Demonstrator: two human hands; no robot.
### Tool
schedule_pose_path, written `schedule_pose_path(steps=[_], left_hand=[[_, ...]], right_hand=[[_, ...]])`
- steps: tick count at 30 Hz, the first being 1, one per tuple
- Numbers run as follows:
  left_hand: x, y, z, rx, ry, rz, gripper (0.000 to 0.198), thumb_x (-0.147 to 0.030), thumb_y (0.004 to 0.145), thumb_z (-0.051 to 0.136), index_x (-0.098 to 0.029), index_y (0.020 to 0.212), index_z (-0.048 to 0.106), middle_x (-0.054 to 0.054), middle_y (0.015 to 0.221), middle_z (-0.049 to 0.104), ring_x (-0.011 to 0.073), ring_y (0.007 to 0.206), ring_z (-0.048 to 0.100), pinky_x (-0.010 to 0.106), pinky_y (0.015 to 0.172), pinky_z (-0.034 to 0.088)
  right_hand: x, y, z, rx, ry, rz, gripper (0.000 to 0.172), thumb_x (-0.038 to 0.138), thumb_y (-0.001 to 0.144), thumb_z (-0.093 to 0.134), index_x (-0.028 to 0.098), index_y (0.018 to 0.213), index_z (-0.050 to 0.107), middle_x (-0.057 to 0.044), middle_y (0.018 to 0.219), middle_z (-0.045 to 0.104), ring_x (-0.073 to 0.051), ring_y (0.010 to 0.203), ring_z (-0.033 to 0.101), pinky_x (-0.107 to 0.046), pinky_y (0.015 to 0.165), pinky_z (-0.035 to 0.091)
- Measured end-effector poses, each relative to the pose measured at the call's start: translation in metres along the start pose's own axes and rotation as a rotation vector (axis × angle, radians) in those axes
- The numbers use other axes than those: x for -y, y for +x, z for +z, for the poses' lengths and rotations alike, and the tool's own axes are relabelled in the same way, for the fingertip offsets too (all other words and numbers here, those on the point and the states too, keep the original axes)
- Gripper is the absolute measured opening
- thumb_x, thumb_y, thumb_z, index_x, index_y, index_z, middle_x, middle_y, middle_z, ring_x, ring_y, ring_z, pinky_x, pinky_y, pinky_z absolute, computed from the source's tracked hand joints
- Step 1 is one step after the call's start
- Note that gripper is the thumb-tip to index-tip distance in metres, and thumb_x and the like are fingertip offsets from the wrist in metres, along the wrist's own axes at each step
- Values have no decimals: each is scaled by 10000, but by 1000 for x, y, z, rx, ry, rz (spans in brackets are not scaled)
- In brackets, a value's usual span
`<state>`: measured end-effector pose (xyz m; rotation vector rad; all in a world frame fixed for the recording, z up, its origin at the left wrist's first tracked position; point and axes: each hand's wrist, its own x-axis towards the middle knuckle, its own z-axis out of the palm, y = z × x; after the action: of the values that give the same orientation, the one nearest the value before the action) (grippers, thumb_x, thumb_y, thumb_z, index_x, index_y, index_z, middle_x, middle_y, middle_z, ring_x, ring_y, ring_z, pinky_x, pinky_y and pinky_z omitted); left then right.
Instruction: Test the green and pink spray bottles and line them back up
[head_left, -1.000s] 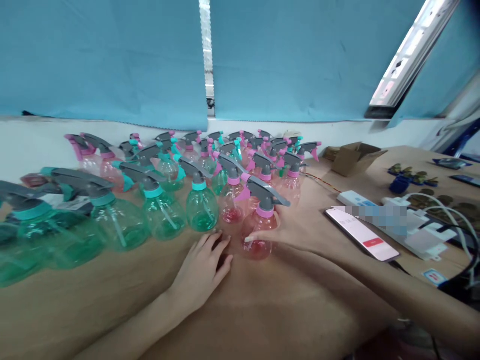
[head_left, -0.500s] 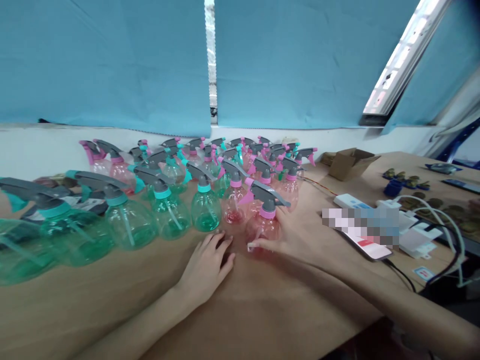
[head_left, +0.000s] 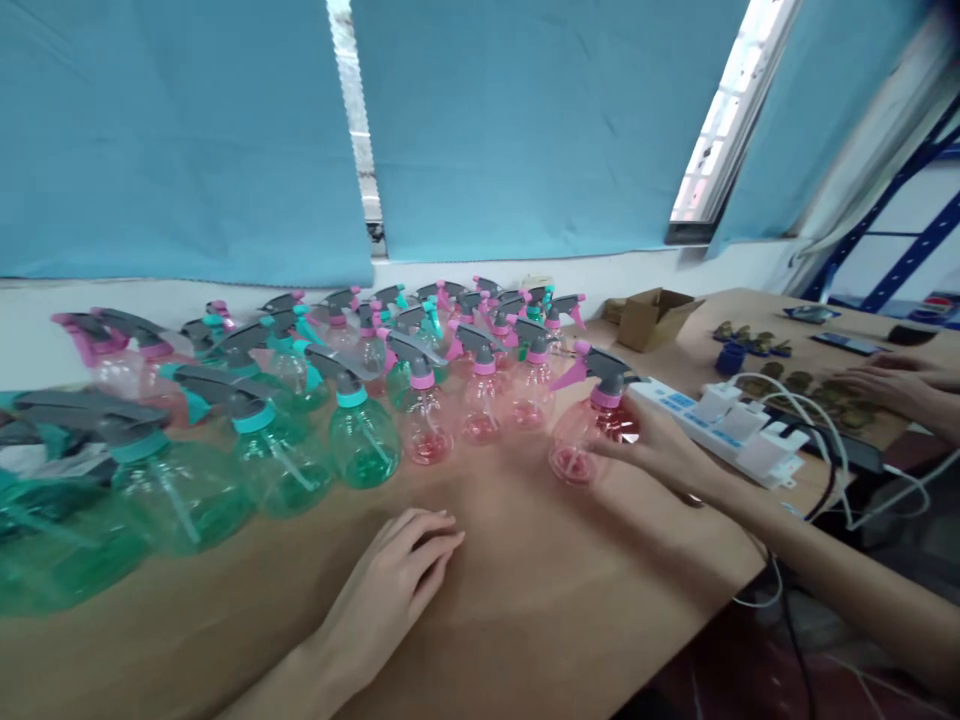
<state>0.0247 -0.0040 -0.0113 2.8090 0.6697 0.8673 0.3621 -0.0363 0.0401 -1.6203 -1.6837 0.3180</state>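
My right hand point(head_left: 660, 450) is wrapped around the round body of a pink spray bottle point(head_left: 577, 440), which has a grey and pink trigger head. That bottle stands upright, apart from the others. My left hand point(head_left: 405, 560) rests on the brown table with nothing in it, its fingers loosely extended. Beyond my hands, several upright spray bottles stand close together. Nearest my left hand is a green one point(head_left: 365, 440) with a turquoise collar. Beside it are pink bottles point(head_left: 427, 425) with pink collars. Larger in view, more green bottles point(head_left: 180, 490) line the left side.
A white power strip point(head_left: 720, 430) with chargers and cables lies right of the pink bottle. Farther back are an open cardboard box point(head_left: 652, 318) and a blue container point(head_left: 730, 358). Another person's hands point(head_left: 892, 385) are over small brown items at the far right.
The view has turned to the right. My right hand and its pink bottle have moved right, away from the row. My left hand's fingers are closer together. Another person's hands have come into view.
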Motion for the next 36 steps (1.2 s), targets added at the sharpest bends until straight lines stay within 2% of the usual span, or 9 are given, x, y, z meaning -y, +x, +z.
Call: schedule_pose_path(steps=[5,9,13,19,25,27,30,33,36], left_hand=[[-5,12,7,1,-102,3,178,-76,889,463,-199,874,590,32,904,609,187,870,577,346,768,479],[-9,27,14,-18,-139,-44,191,-91,881,453,-193,741,532,24,812,582,178,780,566,328,703,476],[-13,45,20,-42,-185,-44,183,-100,882,449,-199,770,555,30,809,588,180,772,570,325,697,483],[-15,67,28,-20,-206,13,215,-106,904,438,-204,952,622,45,882,623,185,818,586,337,727,498],[-14,76,38,-43,-175,-5,179,-146,910,467,-187,820,615,35,796,612,182,756,566,335,688,486],[-14,76,40,-41,-172,-5,210,-171,919,475,-184,743,589,25,740,590,180,721,547,331,668,473],[-15,76,40,-43,-164,-18,278,-228,935,486,-185,666,540,14,691,549,175,679,519,324,643,460],[-15,76,38,-45,-162,-37,315,-277,953,474,-186,656,526,14,692,535,174,669,511,320,630,459],[-16,76,36,-34,-171,-31,300,-278,972,439,-187,713,560,16,723,564,177,696,533,323,655,472]], right_hand=[[-25,33,-19,-88,-100,84,461,494,693,661,195,1016,525,-80,934,657,-264,832,631,-391,729,484],[-48,65,-23,-96,-130,118,500,483,659,684,162,1019,552,-95,931,662,-272,833,630,-386,716,484],[-64,88,-19,-83,-119,89,548,473,659,685,157,1085,547,-99,953,662,-267,850,628,-404,745,486],[-74,100,-7,-60,-116,32,596,450,669,689,120,1140,532,-130,977,659,-275,838,632,-421,748,493],[-80,102,-5,-34,-107,-9,689,492,664,694,156,1224,475,-136,1142,619,-300,989,612,-444,839,476],[-78,98,-9,-70,-113,0,764,510,656,696,163,1278,418,-156,1233,564,-329,1104,554,-479,898,444],[-65,84,-18,-220,-147,35,807,543,651,691,127,1279,400,-208,1263,513,-367,1168,491,-515,928,412],[-40,67,-26,-468,-193,-45,585,523,723,643,159,1156,493,-156,1119,593,-290,954,600,-440,783,497],[-14,56,-25,-470,-165,-166,317,444,801,588,186,985,575,-86,918,646,-214,798,622,-372,722,513]])
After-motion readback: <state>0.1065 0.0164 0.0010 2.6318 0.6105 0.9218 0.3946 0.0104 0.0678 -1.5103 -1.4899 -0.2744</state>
